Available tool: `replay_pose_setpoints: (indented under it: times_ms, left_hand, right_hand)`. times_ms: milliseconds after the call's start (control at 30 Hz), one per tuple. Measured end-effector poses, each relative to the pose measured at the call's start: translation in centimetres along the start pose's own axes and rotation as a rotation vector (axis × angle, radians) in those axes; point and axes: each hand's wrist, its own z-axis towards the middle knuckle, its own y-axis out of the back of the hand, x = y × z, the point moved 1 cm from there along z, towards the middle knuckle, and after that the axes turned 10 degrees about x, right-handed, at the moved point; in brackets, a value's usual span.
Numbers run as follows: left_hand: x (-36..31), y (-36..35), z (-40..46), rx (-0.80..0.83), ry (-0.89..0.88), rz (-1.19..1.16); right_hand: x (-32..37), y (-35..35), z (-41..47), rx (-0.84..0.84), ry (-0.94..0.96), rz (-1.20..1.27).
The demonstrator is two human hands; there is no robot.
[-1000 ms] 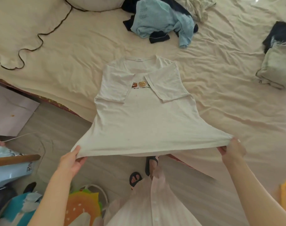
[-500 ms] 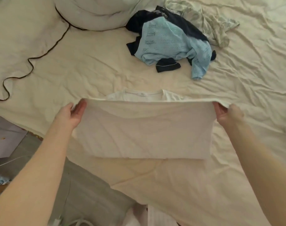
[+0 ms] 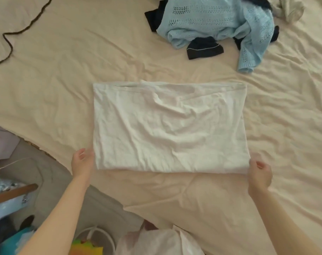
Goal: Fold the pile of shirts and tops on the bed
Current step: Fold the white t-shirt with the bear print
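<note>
The white cotton T-shirt [image 3: 169, 126], folded once into a wide rectangle, lies flat on the bed with its cream, wrinkled sheet [image 3: 64, 80], near the edge closest to the person. Its far edge shows the neckline seam; its near edge is the fold.

Hands:
- The left hand [image 3: 82, 162] grasps the near left corner of the T-shirt – thumb on top, fingers hidden beneath the fabric.
- The right hand [image 3: 259, 173] grasps the near right corner, fingers curled round the fold.

Farther up the bed, well apart from the T-shirt, the unfolded pile remains: a light blue open-knit top [image 3: 221, 23] lies over a dark navy garment [image 3: 204, 47], with a pale grey-green crumpled garment [image 3: 289, 8] at the pile's right end. A thin dark cord [image 3: 7, 37] snakes across the sheet at the upper left. The floor [image 3: 46, 173] shows at the lower left.
</note>
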Motion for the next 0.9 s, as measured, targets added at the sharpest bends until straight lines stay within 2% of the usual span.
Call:
replay_pose_setpoints:
  times_ms: [67, 133, 200, 267, 367, 433, 567, 667, 767, 833, 900]
  left_hand:
    - [2.6, 0.7, -0.4, 0.063, 0.078, -0.01]
    - [3.7, 0.8, -1.1, 0.139, 0.128, -0.124]
    - [3.8, 0.7, -1.4, 0.151, 0.059, -0.187]
    - [3.4, 0.5, -1.5, 0.149, -0.008, -0.173]
    - [3.2, 0.5, -1.2, 0.169, -0.033, -0.127]
    - [2.9, 0.9, -0.8, 0.17, -0.02, -0.177]
    - [2.0, 2.6, 0.1, 0.073, -0.027, -0.28]
    - [2.4, 3.1, 0.4, 0.0, 0.014, -0.263]
    - [3.6, 2.7, 0.7, -0.008, 0.092, -0.168]
    - [3.2, 2.4, 0.8, 0.014, 0.092, 0.076]
    - [1.4, 2.2, 0.9, -0.028, -0.048, 0.416]
  right_hand:
    - [-2.2, 0.0, -0.4, 0.1, -0.11, 0.128]
    - [-2.7, 0.0, -0.6, 0.177, -0.223, 0.332]
    - [-2.4, -0.2, -0.8, 0.243, -0.227, 0.478]
    - [-1.6, -0.4, -1.3, 0.277, -0.195, 0.524]
    - [-0.7, -0.3, -1.6, 0.253, -0.196, 0.545]
    - [-0.5, 0.4, -1.3, 0.234, -0.219, 0.597]
    - [-0.4, 2.7, -0.1, 0.172, -0.264, 0.781]
    - [-0.5, 3.6, 0.4, 0.132, -0.273, 0.869]
    - [-2.2, 3.4, 0.5, 0.121, -0.344, 0.766]
    - [-2.6, 2.8, 0.3, 0.043, -0.296, 0.552]
    - [-1.7, 1.9, -0.1, -0.071, -0.151, 0.213]
